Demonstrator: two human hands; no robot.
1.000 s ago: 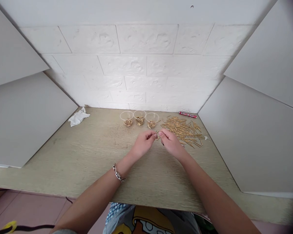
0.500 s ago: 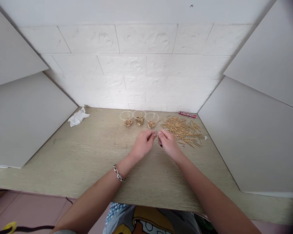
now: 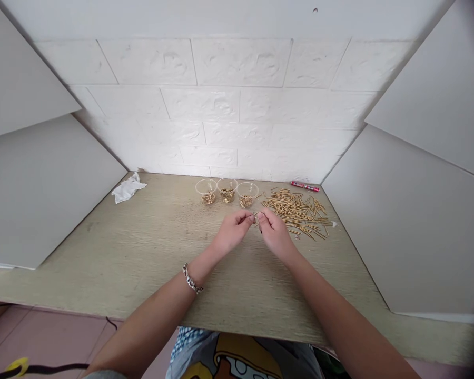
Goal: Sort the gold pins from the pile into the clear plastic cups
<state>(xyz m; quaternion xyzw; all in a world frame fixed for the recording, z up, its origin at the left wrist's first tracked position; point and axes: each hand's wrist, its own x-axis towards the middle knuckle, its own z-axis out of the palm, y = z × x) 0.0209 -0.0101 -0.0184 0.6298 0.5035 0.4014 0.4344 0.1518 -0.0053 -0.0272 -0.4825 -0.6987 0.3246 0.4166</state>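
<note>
Over the table, in front of the cups, my left hand [image 3: 236, 227] and my right hand [image 3: 274, 231] almost meet at the fingertips. Both are closed in a pinch. Between them shows a tiny bit of a thin gold-coloured rod [image 3: 256, 213], mostly hidden by the fingers. Just beyond my right hand spreads a loose pile of thin gold-coloured rods [image 3: 292, 206]. Behind my left hand stand three clear plastic cups: the left cup [image 3: 206, 186], the middle cup [image 3: 227, 184] and the right cup [image 3: 247, 189], each with small gold-coloured pieces at the bottom.
A crumpled white tissue [image 3: 128, 188] lies at the table's back left corner. A red tube-shaped packet [image 3: 305, 186] rests near the back right. White panels [image 3: 411, 226] flank the wooden table [image 3: 142, 263], and a white brick-pattern wall [image 3: 240, 63] closes the back.
My hands stay pinched together at nearly the same spot, with only a slight shift of the fingers. The whole view has moved a little.
</note>
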